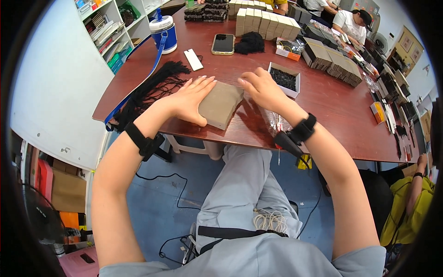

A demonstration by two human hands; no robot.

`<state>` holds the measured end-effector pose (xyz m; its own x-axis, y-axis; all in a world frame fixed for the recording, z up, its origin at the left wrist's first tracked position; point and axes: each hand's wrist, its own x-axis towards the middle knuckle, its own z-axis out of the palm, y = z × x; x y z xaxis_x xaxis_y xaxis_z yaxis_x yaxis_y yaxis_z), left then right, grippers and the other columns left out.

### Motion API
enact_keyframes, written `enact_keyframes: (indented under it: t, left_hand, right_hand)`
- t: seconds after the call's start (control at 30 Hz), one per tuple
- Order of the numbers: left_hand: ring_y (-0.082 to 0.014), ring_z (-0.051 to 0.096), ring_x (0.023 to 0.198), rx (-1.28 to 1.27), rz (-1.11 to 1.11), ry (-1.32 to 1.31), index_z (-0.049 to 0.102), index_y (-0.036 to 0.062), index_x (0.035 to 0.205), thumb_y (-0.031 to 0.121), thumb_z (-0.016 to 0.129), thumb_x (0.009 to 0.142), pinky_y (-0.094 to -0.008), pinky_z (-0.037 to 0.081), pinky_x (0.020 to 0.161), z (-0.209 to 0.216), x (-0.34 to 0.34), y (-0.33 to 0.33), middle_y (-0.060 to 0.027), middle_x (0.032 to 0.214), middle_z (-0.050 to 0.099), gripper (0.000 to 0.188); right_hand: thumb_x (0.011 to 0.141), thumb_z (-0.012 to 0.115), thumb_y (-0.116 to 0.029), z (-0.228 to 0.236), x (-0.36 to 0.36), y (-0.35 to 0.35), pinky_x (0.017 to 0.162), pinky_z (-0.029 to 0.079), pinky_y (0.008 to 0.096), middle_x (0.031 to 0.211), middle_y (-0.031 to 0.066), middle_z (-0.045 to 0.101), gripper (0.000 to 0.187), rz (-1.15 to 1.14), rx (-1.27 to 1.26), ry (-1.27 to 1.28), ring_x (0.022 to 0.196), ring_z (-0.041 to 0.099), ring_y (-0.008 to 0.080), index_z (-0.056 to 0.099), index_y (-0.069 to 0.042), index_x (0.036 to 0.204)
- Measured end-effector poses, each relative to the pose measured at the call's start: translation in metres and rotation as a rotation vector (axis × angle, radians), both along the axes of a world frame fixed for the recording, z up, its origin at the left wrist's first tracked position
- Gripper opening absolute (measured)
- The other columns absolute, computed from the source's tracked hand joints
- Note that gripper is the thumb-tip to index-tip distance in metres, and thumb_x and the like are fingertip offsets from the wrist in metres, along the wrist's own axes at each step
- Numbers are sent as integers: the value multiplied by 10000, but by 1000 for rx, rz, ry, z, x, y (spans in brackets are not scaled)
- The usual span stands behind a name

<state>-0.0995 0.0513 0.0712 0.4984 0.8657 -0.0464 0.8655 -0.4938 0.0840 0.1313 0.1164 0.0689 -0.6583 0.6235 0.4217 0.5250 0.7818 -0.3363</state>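
Observation:
A squared stack of grey-brown cards [219, 105] lies near the table's front edge. My left hand [190, 99] rests against its left side, fingers stretched out and thumb spread toward the near corner. Just off the stack's far right corner hovers my right hand [264, 88], its fingers loosely bent and a little apart, with nothing visible between them. Beside that hand stands a white box [297, 87] of small black pieces. Black cords with tassels [154, 85] lie to the left of my left hand. Beyond it is a white tag [193, 60] with a dark string.
A phone [223, 44], a black bundle [249, 43] and a blue-white jug [163, 34] stand farther back. Rows of card stacks [332, 62] fill the far right. Clear plastic and a red-handled tool [278, 125] lie below my right wrist. Other people work nearby.

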Motion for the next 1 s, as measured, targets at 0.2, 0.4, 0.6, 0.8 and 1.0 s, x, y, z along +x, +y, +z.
enact_keyframes:
  t: [0.2,0.4,0.6,0.8,1.0]
  left_hand:
    - [-282,33,1298,-165,2,42,104,12,1331,538,572,601,-411,80,1043,10,-5,15,-159,1397,64,1014]
    - [-269,-22,1300,-409,143,-170,122,8,1330,654,358,733,-373,37,1047,13,-3,25,-134,1407,31,911]
    - [-321,35,1290,-245,1,-75,112,0,1325,618,540,640,-388,96,1043,7,-7,16,-172,1392,73,1018]
    - [-345,176,1254,-146,-132,-72,130,-5,1311,245,667,475,-378,174,1033,20,-7,8,-234,1329,199,1024]
    - [-301,250,1229,99,-167,133,204,104,1313,161,660,502,-385,233,1002,26,3,8,-156,1299,297,932]
  right_hand:
    - [622,602,-584,9,3,-54,830,380,353,974,237,449,894,17,-118,-102,931,447,323,398,119,1136]
    - [606,612,-586,-5,-8,-77,832,374,374,985,214,440,961,-26,76,-104,928,436,324,318,126,1182]
    - [608,638,-549,-9,-10,-66,856,368,389,1051,229,428,953,-98,4,-142,999,422,347,302,122,1196]
    - [741,501,-454,4,-2,-16,850,378,385,1040,301,464,681,-90,-453,56,985,462,381,419,120,1099]
    - [797,313,-247,-19,-6,-5,793,389,426,862,281,541,403,46,-354,-130,846,511,404,567,67,793]
